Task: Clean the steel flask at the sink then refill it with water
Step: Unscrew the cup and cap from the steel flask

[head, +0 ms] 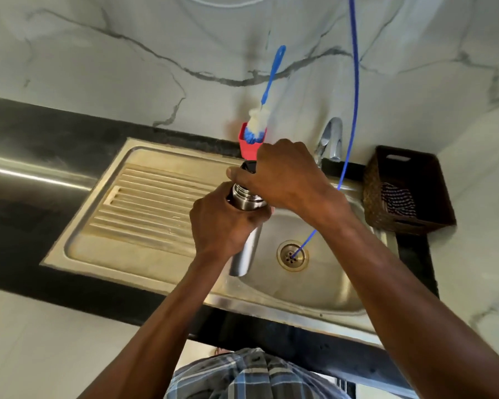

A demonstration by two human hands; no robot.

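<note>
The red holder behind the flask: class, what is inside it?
Inside the red holder stands a bottle brush, bristles down, its blue handle leaning against the wall. The right hand covers the holder's lower right, so anything there cannot be seen.

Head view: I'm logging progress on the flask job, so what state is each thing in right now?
Steel flask: held tilted over the sink basin.
Flask cap: black, on the flask's neck.
Left hand: grips the flask body.
Right hand: curled over the cap.
Tap: no water visible.
Bottle brush: standing head-down in the red holder.
Blue tube: end in the drain.
Basket: holds a striped cloth.
</note>
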